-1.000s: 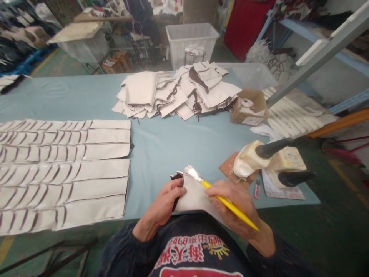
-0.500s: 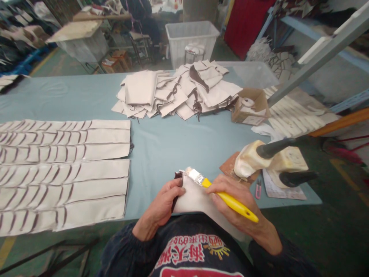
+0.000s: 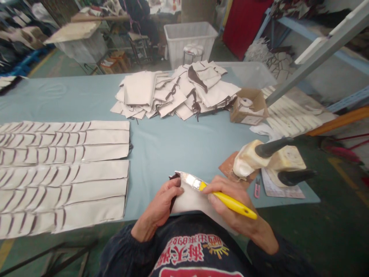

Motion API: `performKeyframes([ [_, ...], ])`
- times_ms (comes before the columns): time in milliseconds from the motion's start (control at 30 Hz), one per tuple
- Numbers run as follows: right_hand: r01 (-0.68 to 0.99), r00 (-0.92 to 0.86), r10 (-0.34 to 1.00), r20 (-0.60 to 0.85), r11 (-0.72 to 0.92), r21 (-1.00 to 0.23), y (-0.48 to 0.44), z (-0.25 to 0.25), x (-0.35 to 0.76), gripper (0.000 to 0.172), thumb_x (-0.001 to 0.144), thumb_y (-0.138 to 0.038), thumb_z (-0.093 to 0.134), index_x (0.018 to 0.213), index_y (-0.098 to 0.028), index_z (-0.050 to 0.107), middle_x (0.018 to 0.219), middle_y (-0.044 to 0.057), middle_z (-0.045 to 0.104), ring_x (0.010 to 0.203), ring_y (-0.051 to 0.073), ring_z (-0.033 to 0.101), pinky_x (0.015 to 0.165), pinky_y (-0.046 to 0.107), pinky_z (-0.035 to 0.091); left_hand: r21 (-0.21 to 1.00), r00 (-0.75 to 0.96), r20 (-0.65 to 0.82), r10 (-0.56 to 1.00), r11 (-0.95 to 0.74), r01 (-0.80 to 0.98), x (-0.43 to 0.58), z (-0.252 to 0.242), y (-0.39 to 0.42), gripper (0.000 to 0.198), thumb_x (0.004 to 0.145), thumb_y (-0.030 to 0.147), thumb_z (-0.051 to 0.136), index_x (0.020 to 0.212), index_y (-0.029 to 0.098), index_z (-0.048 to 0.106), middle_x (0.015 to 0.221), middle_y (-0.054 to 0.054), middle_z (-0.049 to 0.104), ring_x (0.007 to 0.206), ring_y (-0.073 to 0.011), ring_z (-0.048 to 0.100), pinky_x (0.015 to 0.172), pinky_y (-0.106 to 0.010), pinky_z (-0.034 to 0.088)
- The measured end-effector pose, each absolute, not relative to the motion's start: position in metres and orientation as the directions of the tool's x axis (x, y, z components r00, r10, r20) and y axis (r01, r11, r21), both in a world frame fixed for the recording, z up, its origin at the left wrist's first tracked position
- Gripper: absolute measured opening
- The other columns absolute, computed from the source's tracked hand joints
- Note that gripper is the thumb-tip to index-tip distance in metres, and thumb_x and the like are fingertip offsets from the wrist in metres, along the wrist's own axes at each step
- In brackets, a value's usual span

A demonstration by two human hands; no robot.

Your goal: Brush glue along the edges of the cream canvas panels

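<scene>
My left hand [image 3: 162, 200] pinches the left edge of a cream fabric piece [image 3: 188, 200] with a dark brown backing, near my apron at the table's front edge. In my right hand [image 3: 230, 200] is a paintbrush [image 3: 229, 201] with a yellow handle and a metal ferrule. Its bristles touch the upper left corner of the piece, just beyond my left fingertips. The lower right of the piece passes under my right hand and is partly hidden.
Rows of overlapping cream pieces [image 3: 100, 184] cover the table's left. Behind lies a loose pile of cream pieces [image 3: 141, 88] beside a cardboard box [image 3: 248, 111]. Two cut-open yellowish containers with black spouts [image 3: 250, 157] and pink-handled snips [image 3: 257, 188] are at right. A metal post [image 3: 317, 54] slants above.
The brush tip has moved slightly left and down along the corner of the piece, and the brush lies a bit flatter. My left hand keeps its hold.
</scene>
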State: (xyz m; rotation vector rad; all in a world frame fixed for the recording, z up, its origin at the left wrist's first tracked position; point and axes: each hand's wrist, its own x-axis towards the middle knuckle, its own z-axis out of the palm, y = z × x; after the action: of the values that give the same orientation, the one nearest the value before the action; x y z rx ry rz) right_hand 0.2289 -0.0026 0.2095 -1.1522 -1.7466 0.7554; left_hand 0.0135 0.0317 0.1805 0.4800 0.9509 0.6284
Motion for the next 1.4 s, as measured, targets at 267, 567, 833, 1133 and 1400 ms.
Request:
performKeyframes([
  [267, 0.434, -0.045, 0.932, 0.358, 0.342, -0.834, -0.009, 0.22, 0.231, 0.016, 0.09, -0.014, 0.058, 0.089, -0.025, 0.07, 0.073, -0.001, 0.068, 0.063, 0.016, 0.064, 0.058, 0.027, 0.052, 0.647, 0.368, -0.594, 0.716, 0.696, -0.312, 0.014, 0.179, 0.026, 0.034, 0.07, 0.024, 0.074, 0.102, 0.014, 0.079, 0.085, -0.006, 0.078, 0.075, -0.0182, 0.068, 0.065, -0.022, 0.049],
  [567, 0.366, 0.361, 0.919, 0.161, 0.019, -0.93, -0.035, 0.197, 0.213, 0.018, 0.095, -0.032, 0.061, 0.086, -0.024, 0.075, 0.061, -0.002, 0.062, 0.048, 0.015, 0.056, 0.044, 0.025, 0.045, 0.789, 0.296, -0.484, 0.824, 0.557, -0.26, 0.021, 0.171, 0.014, 0.041, 0.08, 0.037, 0.074, 0.114, 0.015, 0.076, 0.084, -0.004, 0.075, 0.072, -0.0169, 0.061, 0.069, -0.025, 0.047],
  [833, 0.312, 0.342, 0.93, 0.133, 0.021, -0.95, -0.043, 0.196, 0.185, 0.024, 0.098, -0.035, 0.058, 0.086, -0.022, 0.075, 0.058, -0.001, 0.059, 0.046, 0.015, 0.054, 0.044, 0.025, 0.045, 0.889, 0.307, -0.391, 0.868, 0.442, -0.116, 0.029, 0.178, 0.008, 0.034, 0.086, 0.039, 0.071, 0.111, 0.016, 0.076, 0.086, -0.004, 0.072, 0.077, -0.0188, 0.059, 0.072, -0.027, 0.048],
  [1133, 0.236, 0.436, 0.893, 0.112, 0.006, -0.972, -0.049, 0.197, 0.189, 0.022, 0.096, -0.034, 0.06, 0.085, -0.022, 0.074, 0.057, -0.003, 0.059, 0.047, 0.014, 0.057, 0.045, 0.024, 0.047, 0.958, 0.255, -0.283, 0.925, 0.286, 0.025, 0.026, 0.18, 0.002, 0.021, 0.091, 0.034, 0.064, 0.095, 0.018, 0.076, 0.078, -0.002, 0.065, 0.076, -0.0196, 0.055, 0.072, -0.028, 0.044],
  [1400, 0.215, 0.233, 0.956, 0.18, 0.13, -0.968, -0.062, 0.216, 0.194, 0.02, 0.098, -0.029, 0.059, 0.083, -0.024, 0.072, 0.061, -0.002, 0.059, 0.048, 0.013, 0.053, 0.044, 0.024, 0.041, 0.856, 0.369, 0.265, 0.891, -0.393, 0.336, 0.012, 0.175, 0.006, 0.027, 0.095, 0.011, 0.046, 0.076, 0.021, 0.061, 0.072, -0.003, 0.06, 0.066, -0.0182, 0.05, 0.064, -0.03, 0.039],
])
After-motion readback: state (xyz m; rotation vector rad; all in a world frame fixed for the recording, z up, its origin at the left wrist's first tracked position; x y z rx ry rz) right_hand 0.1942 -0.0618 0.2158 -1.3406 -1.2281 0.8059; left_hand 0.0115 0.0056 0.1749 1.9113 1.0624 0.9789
